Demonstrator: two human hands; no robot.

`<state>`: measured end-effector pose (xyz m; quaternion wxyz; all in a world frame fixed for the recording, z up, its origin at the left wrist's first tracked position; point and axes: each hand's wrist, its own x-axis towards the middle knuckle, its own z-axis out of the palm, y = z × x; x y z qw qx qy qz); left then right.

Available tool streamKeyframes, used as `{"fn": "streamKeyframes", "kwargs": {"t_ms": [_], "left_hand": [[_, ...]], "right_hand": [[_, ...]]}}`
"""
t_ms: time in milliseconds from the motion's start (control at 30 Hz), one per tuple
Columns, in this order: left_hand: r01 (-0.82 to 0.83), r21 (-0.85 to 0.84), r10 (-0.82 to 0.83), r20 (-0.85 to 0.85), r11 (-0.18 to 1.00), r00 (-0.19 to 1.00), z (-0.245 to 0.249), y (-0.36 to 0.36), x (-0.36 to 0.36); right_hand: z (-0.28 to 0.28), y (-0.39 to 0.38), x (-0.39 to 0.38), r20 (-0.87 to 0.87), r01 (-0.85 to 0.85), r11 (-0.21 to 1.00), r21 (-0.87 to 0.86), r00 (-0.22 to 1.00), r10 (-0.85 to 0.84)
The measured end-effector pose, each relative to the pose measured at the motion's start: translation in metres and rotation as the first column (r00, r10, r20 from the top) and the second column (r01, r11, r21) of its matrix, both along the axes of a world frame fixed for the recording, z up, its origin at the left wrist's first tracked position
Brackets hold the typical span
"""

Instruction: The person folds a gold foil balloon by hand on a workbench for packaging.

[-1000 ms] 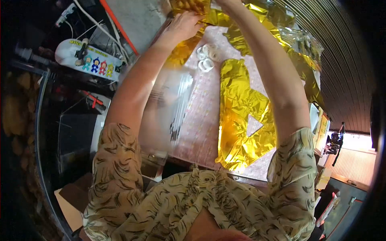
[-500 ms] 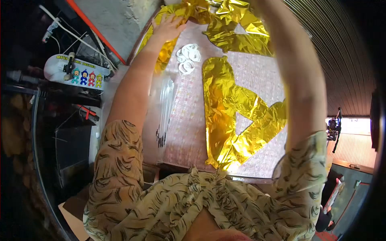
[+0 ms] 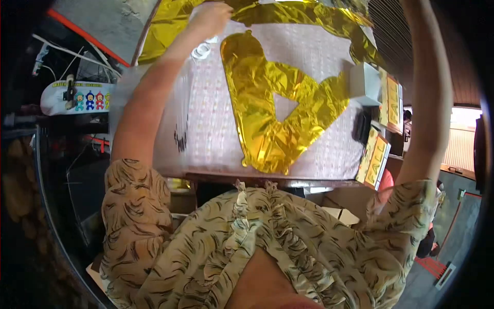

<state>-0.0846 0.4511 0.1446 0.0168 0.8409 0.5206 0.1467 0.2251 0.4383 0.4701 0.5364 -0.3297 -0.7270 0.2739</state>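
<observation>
My left hand (image 3: 212, 19) is at the top of the table, its fingers curled in at the edge of a flat gold foil balloon (image 3: 280, 13). The contact point is blurred. More gold foil (image 3: 163, 32) lies to its left. Below the hand, partly hidden by the wrist, is a coil of white ribbon or tape (image 3: 201, 51). My right arm (image 3: 426, 87) stretches up past the top edge, so the right hand is out of sight. In the middle lies another flat, wrinkled gold foil balloon (image 3: 252, 98) with a triangular hole.
The table (image 3: 206, 123) has a pale patterned cover with clear plastic on its left part. Along the right edge stand a white box (image 3: 365, 84), a black object (image 3: 362, 126) and boxes marked FALL (image 3: 374, 162). A skateboard (image 3: 77, 99) and cables are at left.
My left hand has gone from spread flat on the foil to curled. My right arm has moved outward and up, uncovering the boxes. The view has shifted, and the upper foil lies farther up.
</observation>
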Motion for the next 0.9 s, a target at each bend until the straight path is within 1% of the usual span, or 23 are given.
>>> {"fn": "streamKeyframes", "kwargs": {"t_ms": [33,67,100,133,167,200,233,267,300,333,367,400,433,467,500,533,600,633,700,733,800,833,900], "left_hand": [[0.054,-0.02,-0.057,-0.238,0.998,0.97,0.02,-0.031,0.026],[0.262,-0.093,-0.225,0.295,0.961,0.929,-0.022,-0.039,0.033],[0.166,-0.042,-0.154,0.209,0.985,0.966,-0.02,-0.061,0.05],[0.071,0.01,-0.072,0.125,0.997,0.99,-0.016,-0.084,0.067],[0.038,0.213,-0.056,0.082,0.976,0.995,-0.031,-0.09,0.075],[0.008,0.415,-0.029,0.044,0.91,0.999,-0.046,-0.092,0.079],[0.002,0.42,-0.02,0.039,0.908,0.999,-0.045,-0.094,0.078],[-0.096,0.477,0.087,0.042,0.873,0.995,-0.043,-0.096,0.075],[-0.19,0.53,0.193,0.051,0.826,0.98,-0.041,-0.098,0.071],[-0.195,0.534,0.202,0.046,0.823,0.978,-0.027,-0.097,0.063],[-0.251,0.3,0.28,-0.057,0.92,0.958,-0.002,-0.093,0.051],[-0.319,0.049,0.323,-0.175,0.946,0.93,0.013,-0.088,0.041],[-0.319,0.056,0.324,-0.183,0.946,0.928,0.007,-0.077,0.027],[-0.32,0.063,0.322,-0.04,0.945,0.946,-0.01,-0.061,0.011],[-0.319,0.064,0.312,0.105,0.945,0.944,-0.012,-0.06,0.008],[-0.318,0.066,0.311,0.1,0.946,0.945,-0.015,-0.058,0.01],[-0.329,0.131,0.331,0.004,0.935,0.944,-0.018,-0.053,0.02],[-0.326,0.131,0.329,0.002,0.936,0.944,-0.02,-0.052,0.023],[-0.36,0.148,0.379,-0.134,0.921,0.916,-0.033,-0.043,0.029],[-0.348,0.139,0.366,-0.138,0.927,0.921,-0.039,-0.038,0.03],[-0.405,0.064,0.41,-0.198,0.912,0.89,-0.042,-0.032,0.023],[-0.35,0.044,0.353,-0.142,0.936,0.925,-0.06,-0.02,0.008],[-0.362,0.07,0.368,-0.122,0.93,0.922,-0.056,-0.025,0.004]], "right_hand": [[-0.017,-0.023,0.002,0.036,0.016,0.999,-0.029,0.999,-0.015],[-0.042,-0.039,0.006,0.064,0.027,0.998,-0.056,0.998,-0.023],[-0.067,-0.059,0.011,0.085,0.036,0.995,-0.089,0.996,-0.029],[-0.104,-0.072,0.023,0.022,0.013,0.996,-0.087,1.0,-0.012],[-0.14,-0.084,0.034,-0.041,-0.01,0.997,-0.083,0.999,0.007],[-0.176,-0.096,0.045,-0.103,-0.034,0.997,-0.076,0.994,0.026],[-0.207,-0.106,0.052,-0.04,0.038,0.999,-0.019,0.998,-0.039],[-0.219,-0.139,0.052,0.167,0.167,0.985,0.047,0.971,-0.172],[-0.249,-0.158,0.057,0.029,0.109,0.974,-0.199,0.994,-0.105],[-0.271,-0.177,0.061,0.051,0.077,0.988,-0.133,0.996,-0.071],[-0.293,-0.194,0.063,-0.026,0.018,0.984,-0.176,0.999,-0.023],[-0.304,-0.215,0.064,0.089,0.107,0.967,-0.233,0.992,-0.089],[-0.313,-0.233,0.061,0.107,0.155,0.922,-0.356,0.986,-0.124],[-0.327,-0.243,0.064,0.103,0.128,0.924,-0.36,0.99,-0.097],[-0.331,-0.254,0.066,0.239,0.193,0.935,-0.298,0.963,-0.123],[-0.334,-0.259,0.067,0.37,0.247,0.943,-0.223,0.916,-0.153],[-0.333,-0.264,0.065,0.375,0.238,0.942,-0.238,0.917,-0.137],[-0.332,-0.265,0.064,0.386,0.229,0.941,-0.248,0.915,-0.121],[-0.332,-0.261,0.064,0.387,0.223,0.939,-0.26,0.916,-0.11],[-0.333,-0.26,0.066,0.389,0.218,0.937,-0.272,0.916,-0.1],[-0.333,-0.261,0.067,0.407,0.226,0.934,-0.277,0.908,-0.099],[-0.335,-0.26,0.065,0.413,0.221,0.938,-0.268,0.906,-0.095],[-0.337,-0.258,0.06,0.441,0.221,0.947,-0.234,0.892,-0.099]]}}
